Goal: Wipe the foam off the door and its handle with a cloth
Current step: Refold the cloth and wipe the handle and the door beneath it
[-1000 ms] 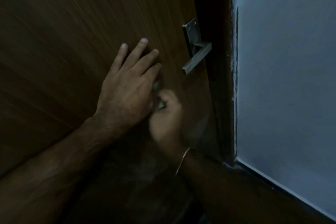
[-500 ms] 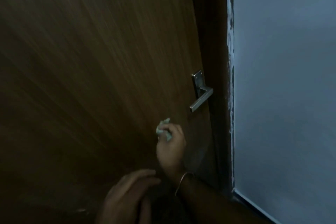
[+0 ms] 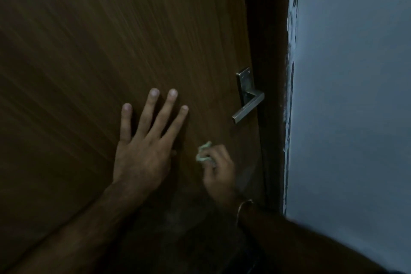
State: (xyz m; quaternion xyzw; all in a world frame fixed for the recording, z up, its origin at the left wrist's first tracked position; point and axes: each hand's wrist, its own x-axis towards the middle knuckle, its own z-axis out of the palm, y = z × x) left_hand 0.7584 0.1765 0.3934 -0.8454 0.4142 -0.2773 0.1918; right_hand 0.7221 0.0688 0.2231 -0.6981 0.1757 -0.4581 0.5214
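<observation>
Door (image 3: 111, 40): dark brown wood-grain panel, filling the left and centre of the view, its grain running lengthwise up the panel and leaning toward the upper right. Wall (image 3: 355, 95): pale grey-blue painted surface, occupying the right side, with ragged paint along its edge beside the dark door frame (image 3: 271, 73). Left hand (image 3: 142, 153): laid flat against the door, fingers straight and spread, tips pointing up, forearm entering from the lower left. Right hand (image 3: 219, 171): below and left of the handle, fingers curled round a cloth and held against the door face; a thin metal bangle (image 3: 243, 206) sat on its wrist. Door handle (image 3: 248, 107): brushed-metal lever on an upright rectangular backplate near the door's right edge; the lever's long axis slanted, its free end pointing down and to the left, toward the hands. Cloth (image 3: 202, 153): small pale green wad, crumpled, projecting from the top of the right fist, between the left hand and the handle, apart from both. Foam could not be made out in the dim light.
</observation>
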